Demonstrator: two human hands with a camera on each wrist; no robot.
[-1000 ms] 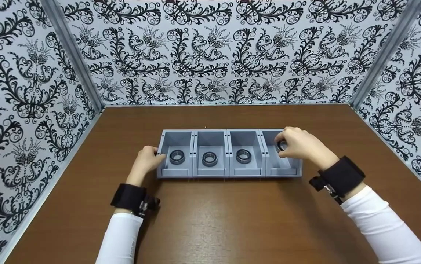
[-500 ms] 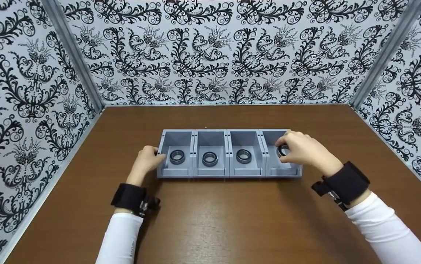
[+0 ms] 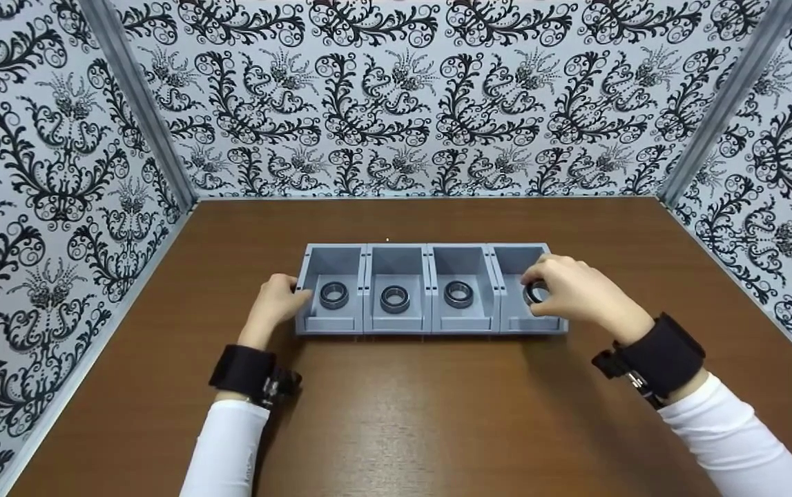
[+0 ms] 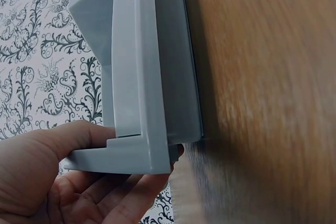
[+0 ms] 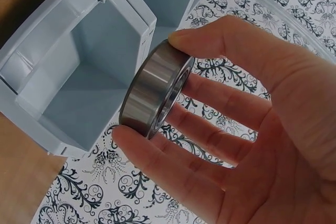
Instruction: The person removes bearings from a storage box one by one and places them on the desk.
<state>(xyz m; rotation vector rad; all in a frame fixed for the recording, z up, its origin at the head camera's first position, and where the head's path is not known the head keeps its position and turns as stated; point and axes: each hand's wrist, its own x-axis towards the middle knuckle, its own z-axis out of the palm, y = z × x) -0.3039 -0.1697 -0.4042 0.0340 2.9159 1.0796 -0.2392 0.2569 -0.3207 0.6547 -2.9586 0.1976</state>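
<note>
My right hand (image 3: 578,293) pinches a ball bearing (image 5: 152,90) by its outer ring, thumb on one side and a fingertip opposite. It is held in the air at the opening of the rightmost grey bin (image 3: 516,255); the right wrist view has no bearing visible in the near bin below it. At the other end of the row, my left hand (image 3: 275,304) grips the side wall of the leftmost bin (image 4: 126,66), thumb inside and fingers outside. One bearing lies flat in each other bin: left (image 3: 333,304), second (image 3: 395,309) and third (image 3: 458,304).
The bins stand side by side in a joined row on a brown wooden table (image 3: 396,407). Patterned black-and-white panels (image 3: 396,103) enclose the back and sides, with grey metal posts (image 3: 140,103) at the corners. Both wrists wear black straps (image 3: 665,355).
My right hand has shifted slightly right and nearer to me, carrying the bearing along. The left hand, the bins and the other bearings have stayed in place.
</note>
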